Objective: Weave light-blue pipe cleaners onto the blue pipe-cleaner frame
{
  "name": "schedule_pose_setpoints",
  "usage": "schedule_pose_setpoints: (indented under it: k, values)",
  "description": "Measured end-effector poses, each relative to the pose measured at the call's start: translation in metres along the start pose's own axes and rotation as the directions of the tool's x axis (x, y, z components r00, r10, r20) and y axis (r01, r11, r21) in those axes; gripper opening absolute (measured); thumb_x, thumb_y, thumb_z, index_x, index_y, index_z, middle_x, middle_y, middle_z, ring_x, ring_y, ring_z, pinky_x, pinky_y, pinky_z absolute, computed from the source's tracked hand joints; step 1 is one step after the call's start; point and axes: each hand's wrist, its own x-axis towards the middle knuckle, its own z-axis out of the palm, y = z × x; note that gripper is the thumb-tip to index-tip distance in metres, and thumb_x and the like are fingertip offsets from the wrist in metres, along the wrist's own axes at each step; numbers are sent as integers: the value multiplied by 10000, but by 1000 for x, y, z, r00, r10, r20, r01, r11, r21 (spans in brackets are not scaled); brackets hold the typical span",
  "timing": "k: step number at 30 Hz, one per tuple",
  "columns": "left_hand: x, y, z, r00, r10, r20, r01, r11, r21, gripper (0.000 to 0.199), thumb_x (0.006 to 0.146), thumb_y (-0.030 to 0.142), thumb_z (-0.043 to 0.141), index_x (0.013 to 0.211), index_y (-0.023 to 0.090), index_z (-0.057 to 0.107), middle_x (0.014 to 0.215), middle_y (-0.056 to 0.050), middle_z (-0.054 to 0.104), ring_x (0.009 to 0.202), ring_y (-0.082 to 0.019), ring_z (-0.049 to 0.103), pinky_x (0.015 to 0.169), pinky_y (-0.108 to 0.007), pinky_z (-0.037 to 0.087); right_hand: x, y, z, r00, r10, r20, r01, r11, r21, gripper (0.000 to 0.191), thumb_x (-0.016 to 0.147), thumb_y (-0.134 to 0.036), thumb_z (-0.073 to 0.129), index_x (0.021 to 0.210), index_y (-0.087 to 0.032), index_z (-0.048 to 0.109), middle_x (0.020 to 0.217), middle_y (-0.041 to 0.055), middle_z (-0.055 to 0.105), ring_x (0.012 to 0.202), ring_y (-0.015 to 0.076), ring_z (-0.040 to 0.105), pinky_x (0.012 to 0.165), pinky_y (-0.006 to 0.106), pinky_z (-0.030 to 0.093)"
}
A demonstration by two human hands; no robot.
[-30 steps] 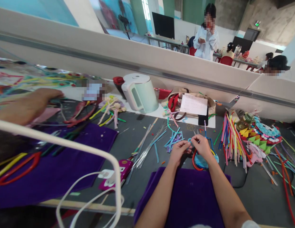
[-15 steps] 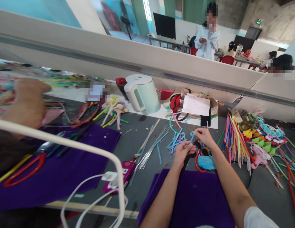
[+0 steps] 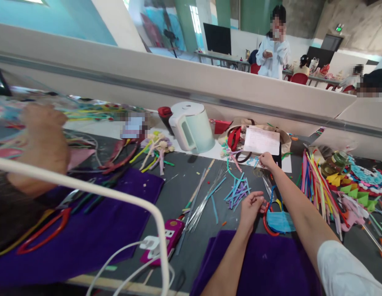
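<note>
My right hand (image 3: pixel 267 160) reaches out over white paper, its fingers closed beside small blue pipe-cleaner shapes (image 3: pixel 251 161); anything inside the fingers is hidden. My left hand (image 3: pixel 251 209) hovers above the dark table with fingers loosely curled and apart, and nothing shows in it. Close to its fingertips are red-handled scissors (image 3: pixel 265 224) with a blue face mask (image 3: pixel 280 222) over part of the handles. Left of that hand lies a loose pile of cut blue and purple pipe-cleaner pieces (image 3: pixel 237 192). A folded purple cloth (image 3: pixel 265 263) is below my forearms.
A white kettle (image 3: pixel 197 127) stands by the low partition. Behind my right hand, a written note (image 3: pixel 261 140) rests on a beige bag (image 3: pixel 283 139). Colourful pipe cleaners (image 3: pixel 317 185) lie right. A magenta power strip (image 3: pixel 166 242) and another person's arm (image 3: pixel 43 148) are left.
My hands have separated. My right hand has moved forward to the white paper; my left has drawn back slightly towards the scissors. The blue pipe cleaner between them is out of sight.
</note>
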Motion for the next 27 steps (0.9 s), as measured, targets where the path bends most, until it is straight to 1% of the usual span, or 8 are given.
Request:
schedule_pose_setpoints:
  k: [3, 7, 10, 13, 18, 21, 24, 27]
  values:
    - [-2, 1, 1, 1000, 2, 17, -2, 1000, -6, 398, 668, 387, 706, 943, 118, 602, 652, -20, 645, 482, -107, 578, 463, -216, 451, 10, 1, 8, 1000, 8, -12, -10, 991, -137, 203, 765, -154, 524, 626, -74, 648, 429, 45, 566, 392, 101, 499, 462, 192, 395]
    - [-4, 2, 1, 999, 2, 33, -1, 1000, -15, 376, 692, 385, 687, 940, 116, 601, 653, -21, 645, 483, -107, 580, 461, -213, 445, 16, -2, 16, 999, 0, -51, -16, 953, -301, 170, 744, -108, 539, 708, -37, 689, 622, 162, 668, 623, 192, 639, 608, 227, 448]
    - [-5, 3, 1, 1000, 0, 28, 1, 1000, -27, 362, 700, 377, 681, 939, 117, 602, 651, -18, 643, 481, -99, 573, 463, -207, 441, 17, -5, 17, 997, -17, -82, -16, 925, -379, 184, 760, -98, 531, 813, -35, 696, 803, 212, 690, 778, 225, 657, 685, 240, 447]
    - [-5, 4, 2, 1000, -1, 25, 2, 1000, -22, 351, 706, 368, 673, 942, 117, 603, 652, -19, 642, 484, -97, 568, 469, -205, 442, 13, -8, 12, 994, -61, -95, 15, 905, -425, 209, 800, -131, 515, 865, -30, 686, 892, 232, 678, 831, 232, 646, 711, 251, 438]
    - [-7, 5, 4, 996, 79, -34, -77, 995, 55, 320, 744, 379, 627, 952, 136, 612, 662, -12, 628, 477, -91, 539, 448, -196, 411, -13, -10, -6, 983, -182, -36, 149, 889, -433, 266, 855, -181, 448, 808, -73, 687, 808, 163, 683, 741, 185, 624, 677, 236, 421]
    - [-12, 7, 8, 971, 238, -34, -225, 949, 220, 256, 781, 368, 594, 911, 153, 646, 643, -6, 614, 500, -98, 521, 469, -205, 397, -43, -9, -9, 957, -283, 64, 285, 876, -389, 212, 836, -176, 485, 780, -128, 684, 763, 73, 678, 720, 148, 602, 658, 209, 409]
    - [-21, 8, 14, 914, 386, 127, -404, 834, 376, 201, 817, 331, 568, 835, 162, 676, 646, -15, 627, 560, -116, 536, 538, -226, 405, -76, -6, -2, 911, -368, 188, 411, 854, -320, 112, 783, -151, 570, 790, -179, 677, 732, -4, 661, 698, 118, 584, 647, 187, 402]
    - [-28, 7, 17, 851, 437, 292, -525, 732, 434, 195, 837, 303, 552, 786, 165, 680, 700, -29, 658, 614, -129, 561, 585, -239, 408, -101, -2, 9, 823, -485, 295, 553, 804, -219, 109, 772, -142, 603, 840, -193, 671, 793, -2, 645, 744, 122, 569, 681, 200, 397]
